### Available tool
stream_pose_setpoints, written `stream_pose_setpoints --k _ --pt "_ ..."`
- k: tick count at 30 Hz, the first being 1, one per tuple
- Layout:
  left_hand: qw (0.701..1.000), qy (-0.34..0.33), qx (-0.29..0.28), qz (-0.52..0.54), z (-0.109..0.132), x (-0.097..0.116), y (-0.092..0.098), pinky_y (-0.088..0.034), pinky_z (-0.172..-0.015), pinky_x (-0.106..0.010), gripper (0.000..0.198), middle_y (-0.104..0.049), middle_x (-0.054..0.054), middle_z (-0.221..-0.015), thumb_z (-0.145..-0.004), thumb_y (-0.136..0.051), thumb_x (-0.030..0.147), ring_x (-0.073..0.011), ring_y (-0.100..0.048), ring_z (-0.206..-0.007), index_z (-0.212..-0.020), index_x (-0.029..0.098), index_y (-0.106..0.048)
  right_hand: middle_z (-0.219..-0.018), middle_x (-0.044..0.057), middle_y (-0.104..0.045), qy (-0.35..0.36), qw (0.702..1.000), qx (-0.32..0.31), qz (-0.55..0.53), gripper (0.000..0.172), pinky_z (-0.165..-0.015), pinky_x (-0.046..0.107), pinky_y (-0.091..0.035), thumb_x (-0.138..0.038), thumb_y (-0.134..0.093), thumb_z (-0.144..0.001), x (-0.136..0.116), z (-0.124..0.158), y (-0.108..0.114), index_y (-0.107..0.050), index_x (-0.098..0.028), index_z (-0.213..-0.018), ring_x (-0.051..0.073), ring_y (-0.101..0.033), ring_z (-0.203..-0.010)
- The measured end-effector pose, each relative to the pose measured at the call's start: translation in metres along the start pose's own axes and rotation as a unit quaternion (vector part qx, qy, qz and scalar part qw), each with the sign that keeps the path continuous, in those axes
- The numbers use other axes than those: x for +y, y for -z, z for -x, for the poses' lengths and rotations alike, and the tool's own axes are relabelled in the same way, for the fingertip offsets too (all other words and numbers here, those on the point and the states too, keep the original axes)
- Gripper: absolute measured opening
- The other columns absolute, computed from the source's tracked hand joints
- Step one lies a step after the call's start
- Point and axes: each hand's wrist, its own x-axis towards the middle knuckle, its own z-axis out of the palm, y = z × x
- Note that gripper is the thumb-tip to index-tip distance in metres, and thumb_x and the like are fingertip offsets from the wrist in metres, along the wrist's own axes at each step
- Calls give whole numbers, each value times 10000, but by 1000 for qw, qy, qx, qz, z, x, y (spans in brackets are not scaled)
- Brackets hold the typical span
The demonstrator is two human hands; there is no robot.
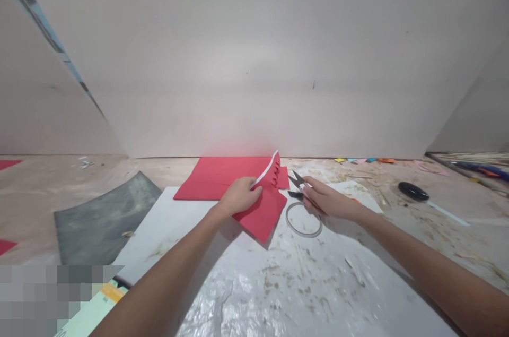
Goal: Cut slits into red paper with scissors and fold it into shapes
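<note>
Closest to us, in the bottom left corner, we see part of a pale green thing with an orange strip [112, 292]. Next comes a shiny white sheet with brown smears [238, 294], flat on the table. On it we see a thin grey ring [304, 234], lying just below the right hand [326, 198]. That hand is curled around a pair of scissors with dark metal blades [299, 180], and the blades are a bit apart. By the same hand is a small black piece [295, 195]; we cannot tell if it is part of the scissors.

The left hand [240, 196] pinches a bent piece of red paper with a white edge [264, 217]. We see little cuts all along its right side, and the scissors point at them from near by. This paper is in the middle, over the white sheet. A big flat red sheet [210, 175] lies behind it.

Over on the left we find a dark grey sheet [105, 220]. Far right is a shiny black oval thing on a white stick [413, 191]. Farther back we see small bright paper scraps [386, 160], then a tall white board [278, 61] standing up.
</note>
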Motion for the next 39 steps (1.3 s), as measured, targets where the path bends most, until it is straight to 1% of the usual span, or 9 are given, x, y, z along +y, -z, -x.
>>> stream_pose_setpoints --k 3,6,9,12,17,24,28,31,39 --pt "1000 -1 4 5 1 1 0 -177 -488 -281 333 -345 30 -553 -784 -538 263 -124 -319 -485 -579 217 -279 -572 -75 -468 3 998 50 -23 333 -453 229 -314 -517 -329 -974 4 -4 2 -463 -238 -1095 100 -390 -435" --pt "1000 -8 5 16 1 2 1 -191 -488 -276 331 -359 29 -561 -795 -544 281 -124 -335 -492 -577 214 -304 -562 -69 -421 29 995 98 11 353 -479 236 -319 -559 -427 -939 6 -7 3 -506 -217 -898 102 -398 -481" --pt "999 -24 7 35 2 4 2 -219 -499 -268 332 -368 30 -587 -831 -533 344 -127 -353 -516 -598 211 -337 -592 -60 -442 41 997 65 14 389 -473 233 -310 -576 -511 -905 4 -5 4 -459 -209 -788 89 -394 -481" --pt "997 -38 29 56 1 6 4 -248 -514 -261 341 -367 32 -609 -865 -512 398 -128 -367 -542 -627 209 -357 -603 -70 -449 24 999 3 -33 395 -438 219 -266 -612 -515 -900 2 -2 3 -469 -220 -894 75 -343 -447" --pt "991 -51 82 97 -3 4 5 -325 -546 -254 304 -466 17 -652 -915 -464 428 -143 -460 -599 -717 198 -446 -626 -71 -331 5 991 -25 -135 499 -418 227 -194 -667 -354 -926 4 -5 3 -520 -201 -987 81 -224 -465" --pt "980 -68 114 147 -1 3 6 -386 -543 -251 286 -551 -7 -680 -908 -494 439 -151 -519 -612 -785 182 -519 -701 -49 -367 26 990 -66 -119 436 -464 220 -241 -585 -329 -975 -3 0 8 -524 -197 -1019 95 -253 -530" --pt "978 -72 117 157 0 4 6 -392 -538 -251 288 -552 -6 -668 -900 -508 441 -151 -525 -603 -775 182 -529 -655 -49 -381 60 994 -59 -64 458 -470 234 -251 -561 -224 -1004 -11 6 10 -504 -200 -1013 111 -258 -521" --pt "977 -73 117 160 0 4 5 -397 -540 -252 297 -559 -6 -670 -893 -514 452 -154 -533 -609 -773 181 -537 -621 -53 -372 71 996 -42 -22 448 -499 244 -285 -558 -238 -1007 -13 8 11 -501 -197 -964 118 -277 -535" --pt "979 -78 98 160 0 3 4 -376 -538 -246 314 -537 4 -656 -894 -511 451 -143 -509 -598 -730 183 -500 -605 -71 -304 50 994 -37 -91 487 -434 228 -173 -660 -331 -951 -17 10 5 -503 -205 -943 99 -200 -504"
